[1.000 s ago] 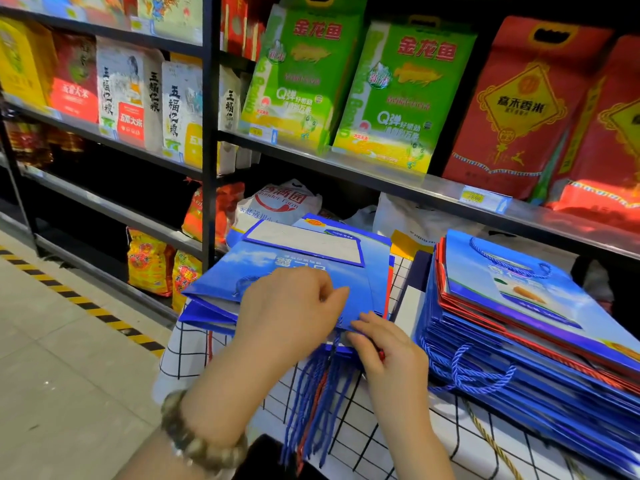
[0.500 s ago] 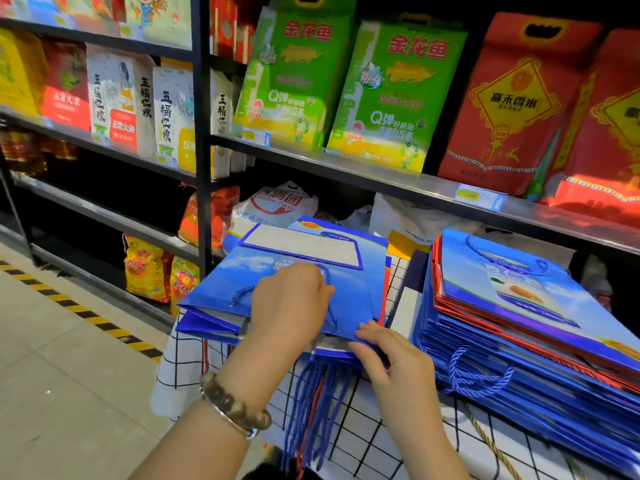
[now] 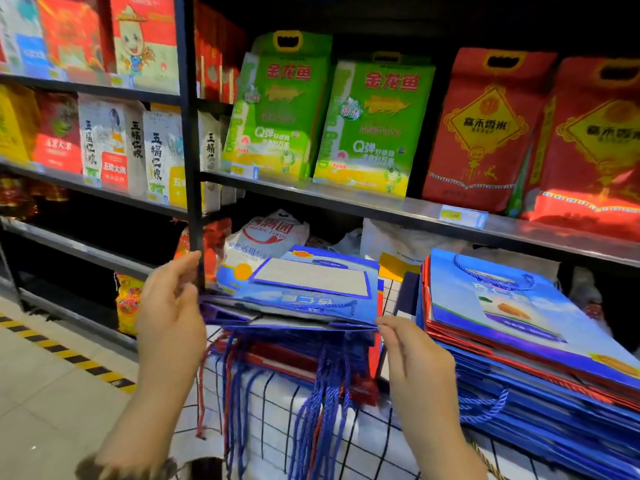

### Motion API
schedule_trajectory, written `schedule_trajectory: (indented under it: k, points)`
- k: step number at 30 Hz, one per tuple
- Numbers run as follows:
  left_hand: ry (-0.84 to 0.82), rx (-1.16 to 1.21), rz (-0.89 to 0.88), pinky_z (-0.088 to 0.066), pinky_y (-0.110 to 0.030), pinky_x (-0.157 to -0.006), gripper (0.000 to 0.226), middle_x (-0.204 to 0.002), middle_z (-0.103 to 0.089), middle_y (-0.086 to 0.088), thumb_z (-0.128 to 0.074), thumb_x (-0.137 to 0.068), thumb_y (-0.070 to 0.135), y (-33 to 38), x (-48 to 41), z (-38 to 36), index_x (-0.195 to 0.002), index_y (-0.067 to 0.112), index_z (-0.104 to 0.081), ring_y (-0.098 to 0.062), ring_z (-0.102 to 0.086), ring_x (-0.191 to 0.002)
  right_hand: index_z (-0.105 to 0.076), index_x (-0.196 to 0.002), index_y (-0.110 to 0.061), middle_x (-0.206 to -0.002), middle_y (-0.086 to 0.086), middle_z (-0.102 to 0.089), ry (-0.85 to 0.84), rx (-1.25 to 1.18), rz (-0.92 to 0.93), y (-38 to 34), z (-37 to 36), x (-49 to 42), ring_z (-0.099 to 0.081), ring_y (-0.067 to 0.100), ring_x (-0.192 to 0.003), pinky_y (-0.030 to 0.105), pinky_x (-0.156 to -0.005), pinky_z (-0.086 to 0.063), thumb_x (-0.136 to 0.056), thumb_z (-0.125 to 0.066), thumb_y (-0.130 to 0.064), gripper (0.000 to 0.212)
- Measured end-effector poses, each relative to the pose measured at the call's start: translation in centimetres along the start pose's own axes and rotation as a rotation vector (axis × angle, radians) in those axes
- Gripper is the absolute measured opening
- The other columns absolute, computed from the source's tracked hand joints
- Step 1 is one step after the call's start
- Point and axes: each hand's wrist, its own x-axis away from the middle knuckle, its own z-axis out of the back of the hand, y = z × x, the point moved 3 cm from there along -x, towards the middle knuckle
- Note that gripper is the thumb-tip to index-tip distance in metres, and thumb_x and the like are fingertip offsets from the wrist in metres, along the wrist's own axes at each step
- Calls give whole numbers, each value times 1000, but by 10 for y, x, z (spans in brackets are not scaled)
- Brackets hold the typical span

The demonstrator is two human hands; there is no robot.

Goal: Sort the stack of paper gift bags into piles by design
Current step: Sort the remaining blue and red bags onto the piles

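Both hands are on the job: the left hand closes its grip on the left edge of a bundle of blue gift bags, and the right hand pinches the near right corner. The bundle hangs just above the unsorted stack, where red and blue edges lie mixed. To the right sits a tall pile, blue on top with red edges lower down, so sorting looks partway, with plenty left. Everything rests on a surface under a checked cloth; behind, shop shelves carry green rice bags and red rice bags, and hazard tape stripes the floor
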Motion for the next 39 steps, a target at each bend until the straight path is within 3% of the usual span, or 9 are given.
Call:
schedule_trajectory:
  k: [7,12,15,20,24,27,33,36,39]
  points:
    - [-208,287,310,-48,-17,-86,59,-106,-61,4,-32,-84,-26,-39,-18,-22,-110,21,-55,-17,-54,-111,-69,-87,-10,-71,-11,-60,167,-84,-12,-9,6,-23,-58,11,-62,6,-62,-37,-89,-47,-23,25]
    - [-471,243,321,-41,-43,-100,81,-142,-43,-4,-77,-71,-1,-59,-28,-50,-137,28,-38,-19,-37,-134,-68,-83,-9,-68,-11,-57,245,-165,53,-16,19,-52,-52,9,-68,7,-63,-36,-90,-43,-30,33]
    - [-389,181,301,-48,-47,-87,60,-109,-61,-11,-81,-67,7,-46,-42,-60,-118,19,-51,-31,-56,-110,-68,-84,-7,-69,-12,-57,221,-217,108,-27,31,-71,-55,6,-69,4,-66,-39,-90,-48,-15,22]
    - [-276,327,169,-45,-14,-60,17,-60,-65,19,-55,-86,-7,-1,-69,-57,-92,7,-61,11,-54,-62,-58,-88,-19,-78,-7,-61,166,-635,81,-43,57,-110,-60,-4,-72,7,-64,-47,-87,-50,-15,9]
    - [-157,376,121,-48,-15,-60,3,-66,-67,19,-60,-89,12,37,-99,-48,-91,14,-60,11,-57,-59,-36,-131,-28,-119,-6,-54,-66,-583,-94,-22,50,-120,-53,9,-113,18,-88,-48,-74,-61,-34,62]
    - [-158,356,109,-55,-44,-81,29,-95,-69,-3,-64,-74,47,61,-112,-51,-88,22,-65,-19,-66,-89,-30,-138,-28,-127,-3,-55,-281,-498,-166,-6,26,-108,-55,17,-118,40,-98,-46,-68,-75,-26,83]
    - [-308,428,50,-51,-19,-66,55,-100,-58,0,-68,-82,3,110,-111,-105,-128,11,-40,0,-58,-74,-37,-119,-31,-95,-6,-65,104,-552,-277,20,63,-108,-62,-5,-74,15,-63,-51,-74,-70,5,66]
    - [-612,319,38,-48,-13,-68,63,-115,-54,-1,-67,-78,-7,120,-82,-147,-132,13,-41,-8,-59,-92,-47,-117,-22,-118,3,-57,183,-522,-328,46,100,-115,-59,2,-88,10,-51,-46,-79,-65,8,51]
    - [-807,362,78,-49,-10,-62,63,-127,-45,-7,-66,-75,-15,124,-42,-193,-130,7,-47,-17,-49,-118,-55,-116,-10,-113,9,-55,177,-451,-467,76,129,-114,-52,-2,-46,13,-37,-40,-82,-62,7,38]
